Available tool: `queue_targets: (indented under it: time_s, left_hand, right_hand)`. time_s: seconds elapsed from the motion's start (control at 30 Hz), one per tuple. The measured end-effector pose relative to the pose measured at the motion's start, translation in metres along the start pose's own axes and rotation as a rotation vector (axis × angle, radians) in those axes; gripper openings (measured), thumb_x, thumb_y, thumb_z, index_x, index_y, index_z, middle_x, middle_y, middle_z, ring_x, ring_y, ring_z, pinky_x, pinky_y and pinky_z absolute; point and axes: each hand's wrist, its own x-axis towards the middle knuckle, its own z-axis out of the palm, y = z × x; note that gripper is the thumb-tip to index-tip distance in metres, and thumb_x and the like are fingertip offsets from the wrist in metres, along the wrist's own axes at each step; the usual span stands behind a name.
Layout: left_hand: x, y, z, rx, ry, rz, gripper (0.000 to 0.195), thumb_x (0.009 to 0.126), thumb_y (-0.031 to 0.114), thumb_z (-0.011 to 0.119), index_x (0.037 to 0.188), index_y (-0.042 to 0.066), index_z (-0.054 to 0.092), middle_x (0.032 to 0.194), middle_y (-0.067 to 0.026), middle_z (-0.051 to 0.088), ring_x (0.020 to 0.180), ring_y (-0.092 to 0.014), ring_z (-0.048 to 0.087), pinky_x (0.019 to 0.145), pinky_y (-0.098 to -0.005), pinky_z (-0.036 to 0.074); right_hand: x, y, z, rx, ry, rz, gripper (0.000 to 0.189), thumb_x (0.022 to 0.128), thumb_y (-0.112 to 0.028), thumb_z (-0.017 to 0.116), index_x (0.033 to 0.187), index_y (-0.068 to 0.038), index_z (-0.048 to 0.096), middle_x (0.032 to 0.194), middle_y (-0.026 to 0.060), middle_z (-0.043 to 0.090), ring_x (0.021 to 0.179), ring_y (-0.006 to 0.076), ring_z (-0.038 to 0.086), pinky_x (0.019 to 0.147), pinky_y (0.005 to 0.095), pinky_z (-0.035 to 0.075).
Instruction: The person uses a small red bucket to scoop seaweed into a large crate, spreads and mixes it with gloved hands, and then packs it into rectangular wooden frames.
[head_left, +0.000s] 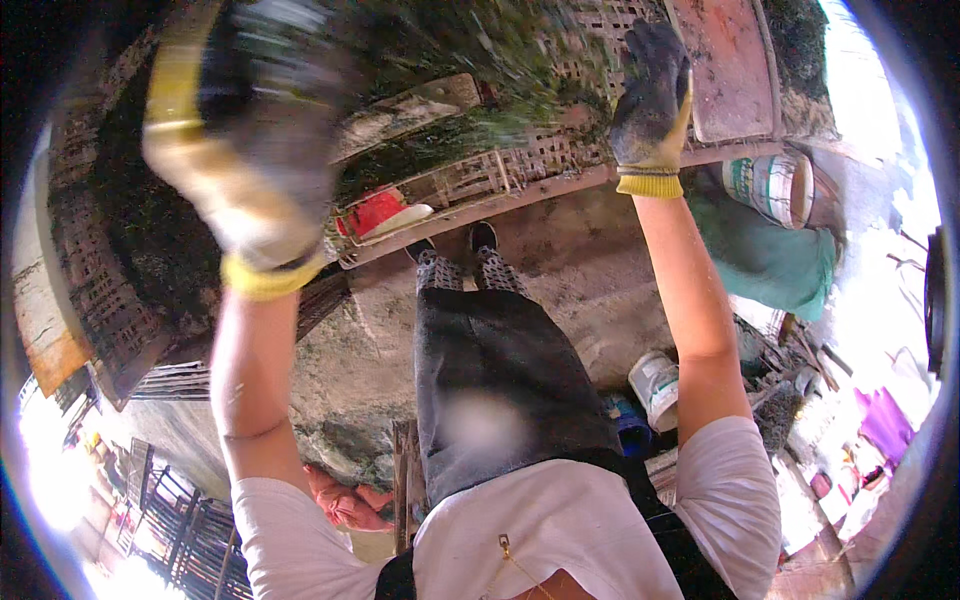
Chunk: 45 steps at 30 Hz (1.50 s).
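Observation:
My left hand (277, 142), in a dark-coated work glove with a yellow cuff, is strongly blurred above a heap of dark green plant matter (420, 45). The blur hides whether its fingers hold anything. On the other side, my right hand (651, 90) wears a matching glove, its back turned to me. It is by the right end of the perforated plastic tray (547, 150), beside a pinkish board (731, 67). Its fingertips are hard to make out. Between the hands lies a worn, flat, pale piece (409, 112) amid the green matter, some of which is streaked by motion.
A red and white object (382, 214) lies in the tray's near corner, above my feet. At right are a white bucket (772, 187) on its side and green cloth (772, 255). Another white bucket (656, 390) stands by my right elbow; orange cloth (349, 499) lies at lower left.

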Motion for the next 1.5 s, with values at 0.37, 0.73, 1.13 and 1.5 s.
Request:
queue_targets:
  time_s: [0.37,0.73,1.13,1.5]
  left_hand:
    - [-0.135,-0.137,-0.05,1.408,-0.728,0.221,0.032,0.079,0.01,0.053,0.108,0.021,0.062,0.127,-0.0137,0.047,0.114,-0.034,0.044,0.097,-0.0413,0.036]
    - [-0.174,-0.139,-0.057,1.361,-0.622,-0.082,0.045,0.092,0.025,0.04,0.135,0.019,0.031,0.137,-0.0138,0.037,0.119,-0.037,0.042,0.101,-0.0434,0.031]
    - [-0.191,-0.117,-0.08,1.721,-0.625,-0.235,0.05,0.083,0.018,0.043,0.128,0.04,0.044,0.126,-0.0167,0.045,0.114,-0.039,0.04,0.099,-0.0486,0.03]
    - [-0.196,-0.09,-0.027,1.395,-0.372,-0.132,0.027,0.081,0.021,0.052,0.103,0.006,0.057,0.111,-0.0123,0.055,0.104,-0.028,0.051,0.089,-0.0411,0.041]
  right_hand:
    - [-0.085,0.075,0.07,-1.159,-0.771,-0.735,0.025,0.069,-0.025,0.066,0.094,-0.023,0.063,0.096,-0.0033,0.06,0.097,0.0199,0.053,0.09,0.0412,0.036]
    - [-0.12,0.087,0.06,-1.367,-1.166,-0.688,0.022,0.082,-0.025,0.048,0.1,-0.023,0.062,0.113,-0.0056,0.059,0.108,0.0161,0.05,0.098,0.0434,0.03]
    - [-0.092,0.077,0.04,-1.508,-1.108,-0.639,0.026,0.082,-0.024,0.051,0.105,-0.017,0.061,0.112,-0.0007,0.058,0.106,0.0202,0.05,0.096,0.0455,0.03]
    - [-0.095,0.112,0.177,-1.005,-1.144,-0.907,0.037,0.077,-0.026,0.058,0.11,-0.008,0.055,0.107,0.0041,0.06,0.103,0.0203,0.053,0.09,0.0371,0.04]
